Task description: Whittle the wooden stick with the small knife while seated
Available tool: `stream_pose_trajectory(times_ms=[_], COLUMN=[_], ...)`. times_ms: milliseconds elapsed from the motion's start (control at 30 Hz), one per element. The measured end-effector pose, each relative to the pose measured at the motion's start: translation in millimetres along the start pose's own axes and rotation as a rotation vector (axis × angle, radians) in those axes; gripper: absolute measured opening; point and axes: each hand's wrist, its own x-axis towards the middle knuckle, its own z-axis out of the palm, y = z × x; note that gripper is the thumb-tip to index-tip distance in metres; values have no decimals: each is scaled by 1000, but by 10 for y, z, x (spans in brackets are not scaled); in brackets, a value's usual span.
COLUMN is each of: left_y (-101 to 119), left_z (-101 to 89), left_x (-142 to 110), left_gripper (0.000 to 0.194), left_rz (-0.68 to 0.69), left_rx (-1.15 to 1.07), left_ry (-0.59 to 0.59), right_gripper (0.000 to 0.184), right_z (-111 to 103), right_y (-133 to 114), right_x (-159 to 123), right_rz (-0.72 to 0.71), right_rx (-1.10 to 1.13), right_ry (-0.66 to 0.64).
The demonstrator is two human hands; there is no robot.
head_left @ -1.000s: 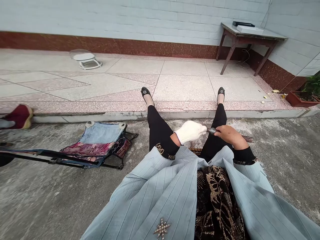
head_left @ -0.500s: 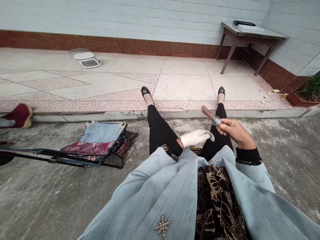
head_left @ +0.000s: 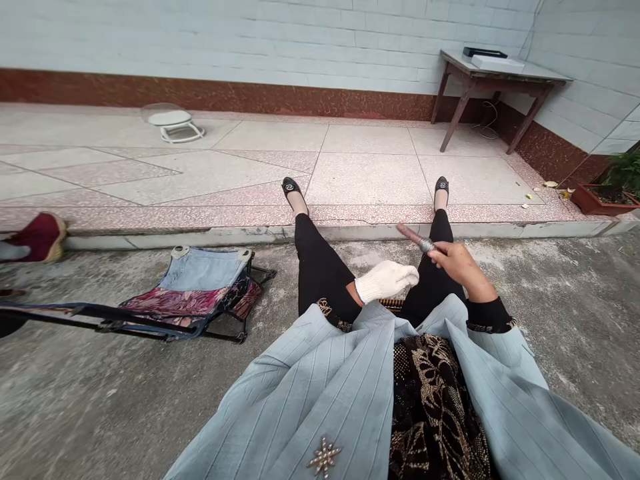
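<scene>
Just above my lap, my right hand [head_left: 454, 265], bare, is closed round one end of a brown wooden stick [head_left: 411, 235]. Silvery wire [head_left: 426, 245] is wound in a coil on the stick beside my fingers, and the free end points up and to the left. My left hand [head_left: 385, 280] wears a white knitted glove and hovers a little below and left of the coil, apart from it. Its fingers are curled together; whether they hold anything is too small to see.
A folding chair [head_left: 200, 270] with denim and floral cloth stands at my left, near another person's red shoe [head_left: 37, 238]. Ahead are a raised tiled step [head_left: 370, 173], a low white stool [head_left: 175, 123], a wooden table [head_left: 500, 73] and a potted plant [head_left: 607, 197].
My right hand has come slightly left and down with the wire-wound stick. My left hand has shifted slightly left, its fingers more curled than before.
</scene>
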Motion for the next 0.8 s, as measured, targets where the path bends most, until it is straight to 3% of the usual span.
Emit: stream_pose_trajectory(times_ms=[133, 333, 467, 633, 800], left_y=[-74, -187, -223, -266, -315], left_z=[-115, -375, -393, -252, -109], left_x=[15, 126, 200, 239, 219], left_gripper=[33, 30, 29, 21, 34], left_rz=[-5, 8, -13, -12, -154], left_rx=[205, 104, -90, -483, -834], left_ry=[-68, -187, -242, -303, -126], right_gripper=[21, 22, 22, 21, 31], right_z=[-1, -129, -241, -250, -290], right_y=[-73, -210, -271, -246, -277], right_x=[-32, -82, -112, -116, -129], right_rz=[-11, -21, -53, -142, -279], right_rx=[-315, -292, -229, -119, 111], right_ry=[-127, -491, -677, -867, -901])
